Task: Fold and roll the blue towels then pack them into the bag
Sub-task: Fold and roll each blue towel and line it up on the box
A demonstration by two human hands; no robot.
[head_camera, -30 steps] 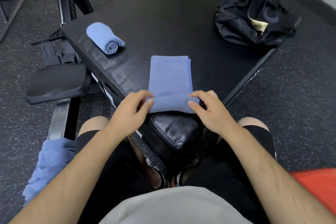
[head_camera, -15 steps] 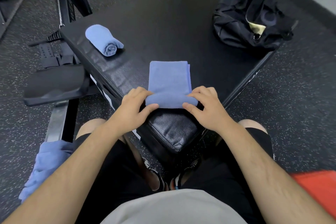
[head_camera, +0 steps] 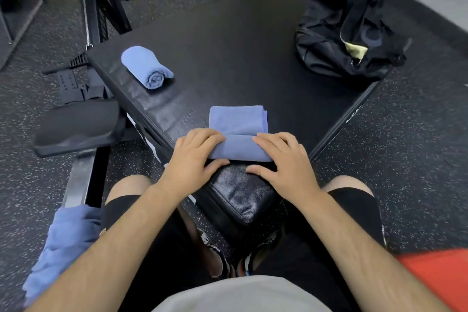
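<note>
A folded blue towel (head_camera: 238,119) lies on the near corner of the black padded platform (head_camera: 228,45), its near end turned into a roll (head_camera: 240,148). My left hand (head_camera: 195,157) rests on the roll's left end, fingers over the top and thumb under its near edge. On the right end sits my right hand (head_camera: 283,157) in the same way. A finished rolled blue towel (head_camera: 147,67) lies at the platform's left edge. The black bag (head_camera: 336,33) sits at the far right corner, unzipped with a pale lining showing.
More loose blue towel (head_camera: 63,238) hangs over my left thigh. A black padded seat (head_camera: 76,126) and metal gym frame (head_camera: 98,7) stand left of the platform. Speckled rubber floor surrounds it. A red object (head_camera: 440,278) sits at the lower right.
The roll has moved away from me along the towel and grown thicker. Less flat towel shows beyond it. Both hands have moved forward with it.
</note>
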